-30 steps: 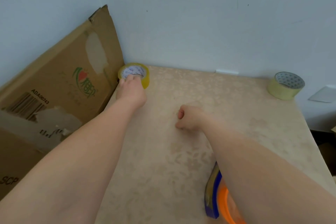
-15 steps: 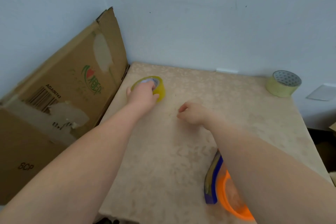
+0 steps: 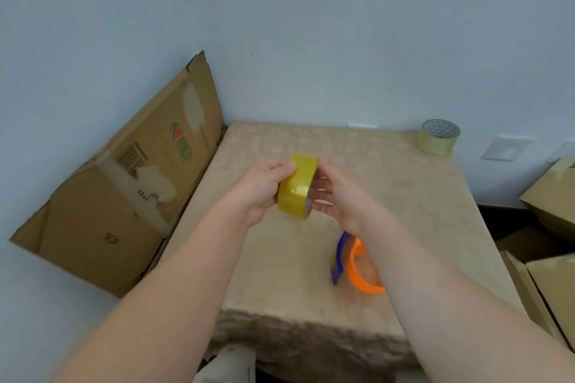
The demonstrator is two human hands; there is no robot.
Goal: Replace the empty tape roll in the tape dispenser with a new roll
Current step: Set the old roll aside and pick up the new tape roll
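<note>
Tape roll (image 3: 298, 186) has come up from the table's (image 3: 420, 211) far-left corner; my left hand (image 3: 259, 188) grips it, right hand (image 3: 337, 196) cupping, just beyond the dispenser (image 3: 351, 261), ready for loading.

The yellow tape roll (image 3: 297, 186) looks glossy and smooth, the table (image 3: 420, 196) matt beige with a faint pattern, the cardboard box (image 3: 124, 196) rough and torn.

The table (image 3: 420, 196) lies open between the far-corner tape roll (image 3: 438, 137) and the near dispenser (image 3: 357, 264), while a cardboard box (image 3: 124, 196) walls its left edge.
</note>
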